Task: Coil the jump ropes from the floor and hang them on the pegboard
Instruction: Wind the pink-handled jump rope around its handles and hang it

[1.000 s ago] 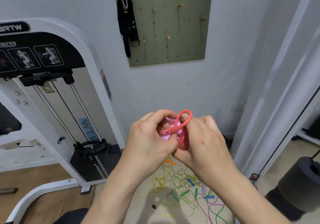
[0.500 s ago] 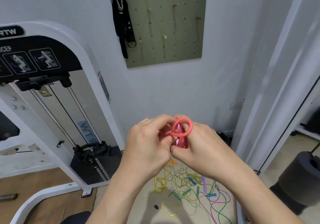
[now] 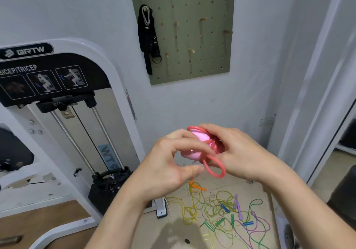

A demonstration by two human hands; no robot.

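Note:
I hold a pink jump rope in front of me at chest height, its red-pink cord wound around the pale pink handles. My right hand grips the coiled bundle from the right. My left hand holds the handles' left side, fingers curled around them, and a loose loop of cord hangs below. Above on the wall is the green pegboard with wooden pegs. Several tangled jump ropes, yellow, green, purple and orange, lie on the floor below my hands.
A black strap hangs on the pegboard's left side. A white BRTW weight machine stands at left with its black weight stack. A white frame post rises at right, a dark padded roller beyond it.
The loose loop of cord that stood above my hands has swung down below the bundle. My hands shifted slightly and the view tilted so the pegboard sits lower.

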